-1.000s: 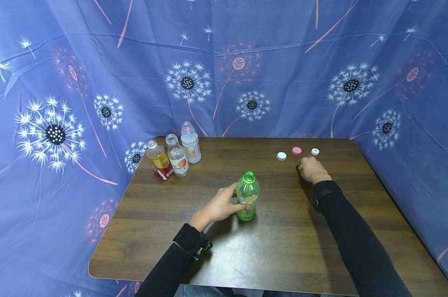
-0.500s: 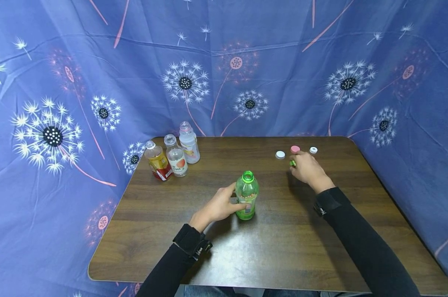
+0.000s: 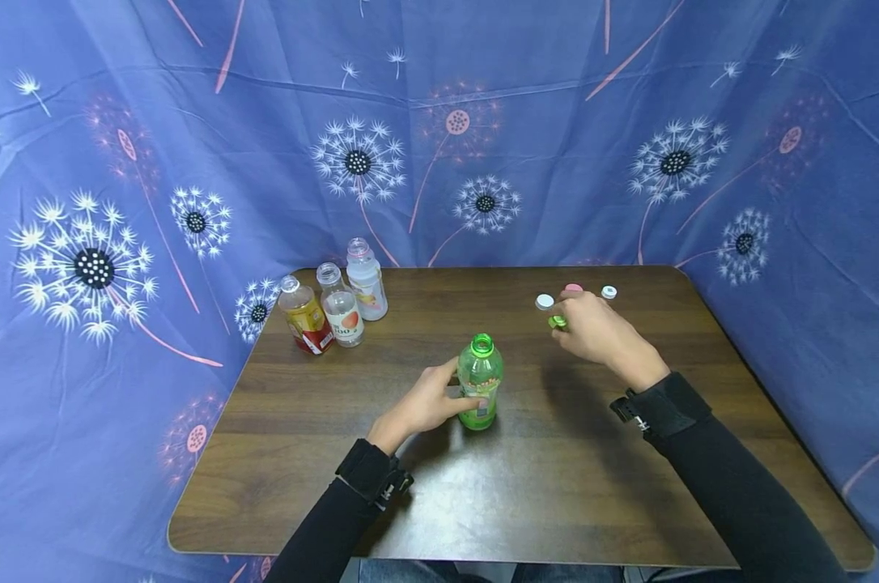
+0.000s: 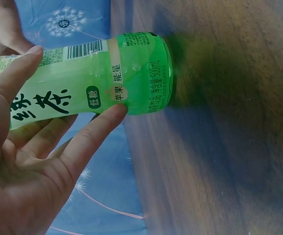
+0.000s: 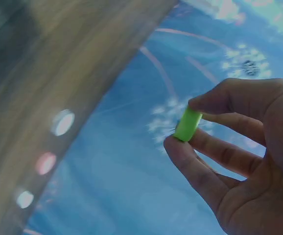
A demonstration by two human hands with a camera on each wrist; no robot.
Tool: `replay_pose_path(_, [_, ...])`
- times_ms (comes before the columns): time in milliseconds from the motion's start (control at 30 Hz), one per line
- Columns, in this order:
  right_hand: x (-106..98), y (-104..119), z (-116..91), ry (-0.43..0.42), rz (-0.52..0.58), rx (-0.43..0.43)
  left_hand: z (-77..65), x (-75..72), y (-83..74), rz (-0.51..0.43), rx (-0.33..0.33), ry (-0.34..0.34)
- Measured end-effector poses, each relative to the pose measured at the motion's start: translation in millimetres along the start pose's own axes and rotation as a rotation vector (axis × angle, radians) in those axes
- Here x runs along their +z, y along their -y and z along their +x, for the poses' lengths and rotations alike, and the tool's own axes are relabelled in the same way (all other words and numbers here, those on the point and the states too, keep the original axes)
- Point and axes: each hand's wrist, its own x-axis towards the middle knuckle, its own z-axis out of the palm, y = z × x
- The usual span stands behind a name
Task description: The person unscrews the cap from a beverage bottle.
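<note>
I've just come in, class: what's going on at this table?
A person's left hand holds an upright green bottle, its mouth uncapped, on the table. Their right hand pinches a green cap in the air, apart from the bottle. Three other bottles stand at the far left; three loose caps lie towards the far right.

Your right hand (image 3: 592,327) can pass freely toward eight o'clock, until the transparent green plastic bottle (image 3: 481,374) blocks you.

On the wooden table (image 3: 279,470), three bottles (image 3: 343,314) are grouped near its far left corner; white caps (image 3: 545,301) and a pink cap (image 3: 574,287) are laid near its far edge; behind it, blue cloth (image 3: 265,121) is hung.
</note>
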Motion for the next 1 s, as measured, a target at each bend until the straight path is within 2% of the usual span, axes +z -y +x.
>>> replay_pose_path(200, [-22,29,1,-0.016,0.032,-0.094,-0.9,-0.4,1.8,-0.02,-0.018,0.004])
replay_pose_path(400, [-39,52,5,0.012,0.103,-0.121,-1.6,-2.3,0.9,-0.006,-0.019,-0.001])
replay_pose_path(633, [-57,80,12,0.013,0.148,-0.214,-1.4,-4.7,0.4,0.006,-0.015,0.013])
replay_pose_path(767, [-60,97,15,0.016,0.195,-0.287,-1.4,-4.6,1.1,-0.006,-0.002,0.015])
replay_pose_path(1000, [-54,117,20,0.03,0.191,-0.366,-0.4,-3.6,2.0,-0.009,0.027,0.012])
